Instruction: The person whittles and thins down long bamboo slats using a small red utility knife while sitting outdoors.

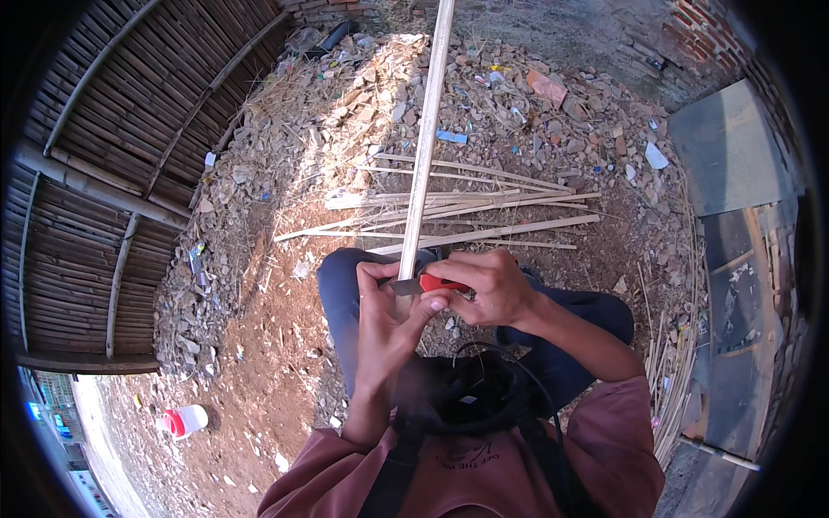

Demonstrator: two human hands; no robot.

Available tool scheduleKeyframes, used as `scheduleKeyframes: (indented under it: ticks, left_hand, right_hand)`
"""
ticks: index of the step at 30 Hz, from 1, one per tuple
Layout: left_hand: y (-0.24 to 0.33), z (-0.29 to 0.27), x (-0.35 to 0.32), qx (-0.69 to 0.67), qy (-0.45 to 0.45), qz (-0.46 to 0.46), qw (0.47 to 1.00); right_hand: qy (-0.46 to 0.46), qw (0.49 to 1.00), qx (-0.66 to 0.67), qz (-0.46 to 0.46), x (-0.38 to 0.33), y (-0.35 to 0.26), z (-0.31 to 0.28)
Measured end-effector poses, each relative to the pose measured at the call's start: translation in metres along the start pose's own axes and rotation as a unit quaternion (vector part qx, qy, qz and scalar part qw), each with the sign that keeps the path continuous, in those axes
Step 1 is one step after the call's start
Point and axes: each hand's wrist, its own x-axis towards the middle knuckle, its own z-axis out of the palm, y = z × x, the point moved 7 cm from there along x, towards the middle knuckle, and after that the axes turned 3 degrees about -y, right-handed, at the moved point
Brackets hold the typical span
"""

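Gripping a long pale bamboo strip (424, 147) at its near end with left hand (384, 324), pressing a red-handled knife (429, 283) to it with right hand (486, 287); likely light, stiff, splintery, best held low, clear of the blade, above the knees.

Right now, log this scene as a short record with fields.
left hand: grips the strip from below
right hand: holds the knife, blade against the strip
strip: long, pale, points away from the person over the knees
ground: cut strips lying ahead, rubble pile beyond
left side: slatted fence, white jug on the dirt
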Motion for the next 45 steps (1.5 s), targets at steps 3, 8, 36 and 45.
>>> scheduleKeyframes:
  ticks: [3, 8, 36, 45]
  left_hand:
    - [-0.002, -0.003, 0.0, 0.024, 0.012, 0.014, 1.0]
    - [-0.002, -0.002, 0.001, 0.03, 0.023, 0.024, 0.999]
    - [0.013, -0.003, 0.001, 0.307, 0.093, 0.003, 0.947]
    - [0.013, -0.006, -0.007, 0.372, 0.091, -0.005, 0.924]
  right_hand:
    - [0.028, 1.0, -0.007, 0.0, 0.001, -0.005, -0.003]
    - [0.03, 0.999, -0.039, 0.002, 0.0, -0.01, -0.004]
    - [0.096, 0.992, -0.087, 0.0, 0.002, -0.01, -0.013]
    - [0.121, 0.991, -0.054, 0.015, 0.009, -0.001, -0.021]
